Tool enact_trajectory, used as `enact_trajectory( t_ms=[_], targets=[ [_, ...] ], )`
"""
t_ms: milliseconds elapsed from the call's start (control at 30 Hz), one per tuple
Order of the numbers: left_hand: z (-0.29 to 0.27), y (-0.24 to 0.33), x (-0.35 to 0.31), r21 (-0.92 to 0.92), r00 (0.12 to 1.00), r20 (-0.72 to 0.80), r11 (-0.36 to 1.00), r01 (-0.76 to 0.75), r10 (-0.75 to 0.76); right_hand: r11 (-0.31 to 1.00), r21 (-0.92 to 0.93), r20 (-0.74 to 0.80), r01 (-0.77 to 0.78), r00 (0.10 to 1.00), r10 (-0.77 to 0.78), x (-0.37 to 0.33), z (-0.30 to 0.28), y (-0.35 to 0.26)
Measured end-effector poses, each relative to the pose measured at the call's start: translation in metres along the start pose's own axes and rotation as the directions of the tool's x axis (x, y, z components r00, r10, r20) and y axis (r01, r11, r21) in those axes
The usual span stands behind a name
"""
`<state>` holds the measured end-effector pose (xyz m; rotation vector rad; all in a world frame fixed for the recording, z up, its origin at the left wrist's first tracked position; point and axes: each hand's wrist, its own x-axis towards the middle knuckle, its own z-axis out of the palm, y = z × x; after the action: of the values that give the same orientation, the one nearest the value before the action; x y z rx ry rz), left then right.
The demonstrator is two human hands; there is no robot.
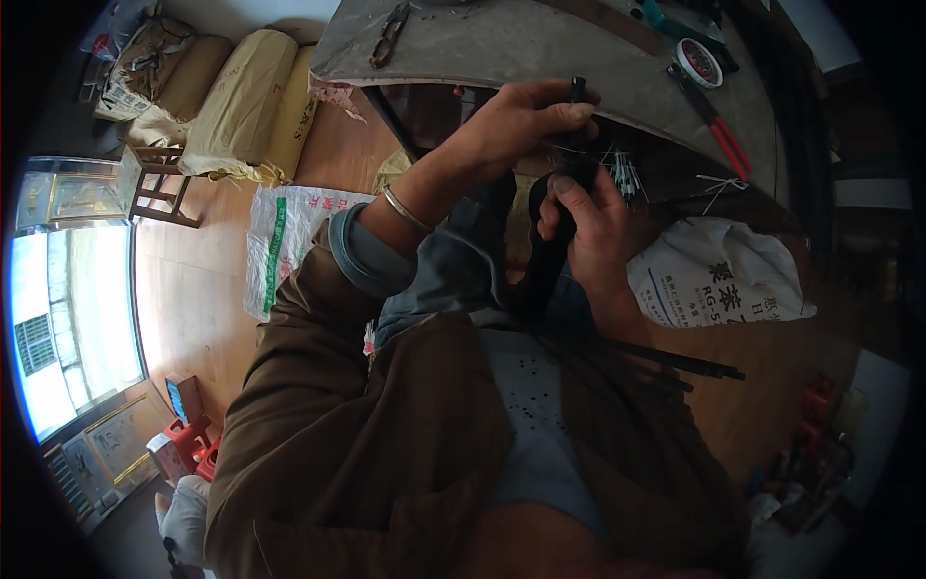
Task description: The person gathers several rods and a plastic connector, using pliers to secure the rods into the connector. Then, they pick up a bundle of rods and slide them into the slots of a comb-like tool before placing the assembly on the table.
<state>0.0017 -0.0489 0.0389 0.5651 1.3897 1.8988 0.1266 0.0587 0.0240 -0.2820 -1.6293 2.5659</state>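
In front of my lap, near the table's edge, my left hand (545, 108) is closed around the upper part of a long black bar-like thing. Its black end (579, 87) sticks up past the thumb. Just below, my right hand (590, 214) is closed too, thumb on top, against the dark length of a black strip (545, 261) running down to my lap. A thin pale wire (571, 150) shows between the two hands. Several thin black rods (666, 359) extend to the right from my lap. Where the dark pieces join is too dim to tell.
The grey table (482, 48) holds red-handled pliers (719, 130), a round dish (698, 63) and a dark metal tool (389, 37). A bunch of pale ties (627, 176) is by its edge. White sacks (719, 275) lie beside me; a wooden stool (164, 183) and full sacks (253, 101) stand left.
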Motion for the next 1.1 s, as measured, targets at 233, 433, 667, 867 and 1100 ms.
enact_trajectory(
  t_ms=[233, 433, 667, 867, 1100],
  targets=[
    [-0.004, 0.001, -0.002, -0.016, 0.996, 0.086, 1.0, 0.001, 0.001, 0.999, 0.025, 0.019, -0.032, 0.999, 0.031, 0.001, -0.003, 0.001],
    [-0.004, -0.006, 0.0, -0.076, 0.996, 0.085, 0.997, 0.004, 0.003, 1.0, 0.02, 0.022, -0.024, 0.999, 0.023, 0.003, -0.004, 0.004],
    [0.007, 0.002, -0.003, 0.058, 0.998, 0.025, 0.996, -0.063, 0.061, 1.0, 0.003, 0.016, -0.003, 1.0, 0.003, 0.004, -0.003, 0.003],
    [0.004, -0.001, 0.002, 0.104, 0.998, -0.031, 0.994, -0.043, 0.047, 1.0, 0.009, 0.012, -0.02, 1.0, 0.02, 0.003, -0.002, 0.004],
    [-0.001, -0.005, 0.001, -0.056, 0.996, 0.024, 0.995, -0.085, 0.086, 1.0, 0.017, 0.02, -0.018, 1.0, 0.018, 0.003, -0.004, 0.005]
  ],
)
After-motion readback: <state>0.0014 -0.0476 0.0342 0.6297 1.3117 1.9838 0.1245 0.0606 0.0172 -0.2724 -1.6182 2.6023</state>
